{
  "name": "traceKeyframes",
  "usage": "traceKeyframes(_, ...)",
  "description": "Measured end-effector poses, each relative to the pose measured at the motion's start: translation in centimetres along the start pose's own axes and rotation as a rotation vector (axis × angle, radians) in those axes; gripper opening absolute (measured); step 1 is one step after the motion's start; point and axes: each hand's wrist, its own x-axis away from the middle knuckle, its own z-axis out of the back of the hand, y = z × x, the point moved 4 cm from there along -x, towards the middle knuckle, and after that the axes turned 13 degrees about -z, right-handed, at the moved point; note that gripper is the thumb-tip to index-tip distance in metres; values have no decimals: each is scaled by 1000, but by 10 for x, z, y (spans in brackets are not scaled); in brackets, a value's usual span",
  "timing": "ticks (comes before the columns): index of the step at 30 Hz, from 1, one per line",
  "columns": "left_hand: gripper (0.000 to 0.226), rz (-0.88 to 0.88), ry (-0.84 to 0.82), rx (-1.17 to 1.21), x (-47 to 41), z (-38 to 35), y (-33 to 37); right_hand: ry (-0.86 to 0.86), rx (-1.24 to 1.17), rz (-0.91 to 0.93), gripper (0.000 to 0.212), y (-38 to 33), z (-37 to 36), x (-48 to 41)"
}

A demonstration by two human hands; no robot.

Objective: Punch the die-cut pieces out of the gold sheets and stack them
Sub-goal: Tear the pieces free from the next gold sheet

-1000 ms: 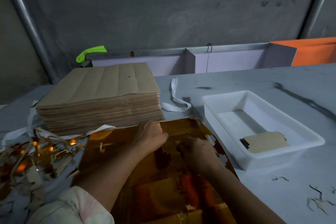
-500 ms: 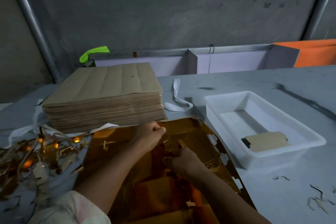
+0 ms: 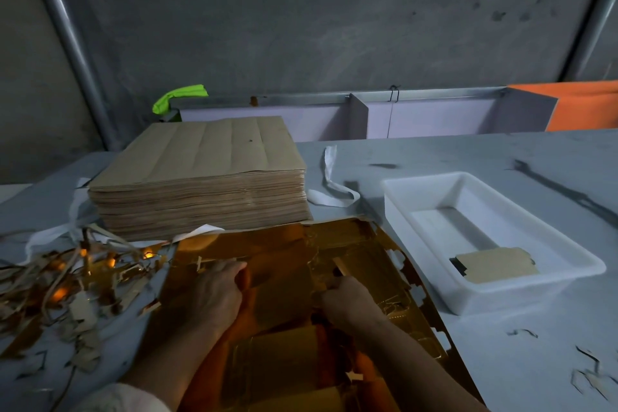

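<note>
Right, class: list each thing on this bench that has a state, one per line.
gold sheet: flat, partly punched out.
left hand: on the gold sheet, grip unclear.
right hand: pinches a gold sheet strip.
white tray: holds few punched pieces.
brown stack: tall, squared.
scrap pile: loose, tangled.

Left hand (image 3: pixel 217 291) grips gold sheet (image 3: pixel 281 247); right hand (image 3: pixel 347 301) pinches same sheet; white tray (image 3: pixel 568 281) at right holds cut pieces (image 3: pixel 498 264).

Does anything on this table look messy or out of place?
Gold scraps lie in a loose tangle left of the sheet, and a few bits are scattered at the right; the brown stack sits square.
</note>
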Motion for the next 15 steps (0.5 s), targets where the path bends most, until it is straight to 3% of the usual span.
traceKeyframes(8, 50, -5, 23, -21, 1, -1, -2, 43, 35, 18, 14, 0, -2, 3)
traceKeyframes(15, 51, -2, 49, -16, -1, -5, -6, -4, -169, -41, 6, 1, 6, 6)
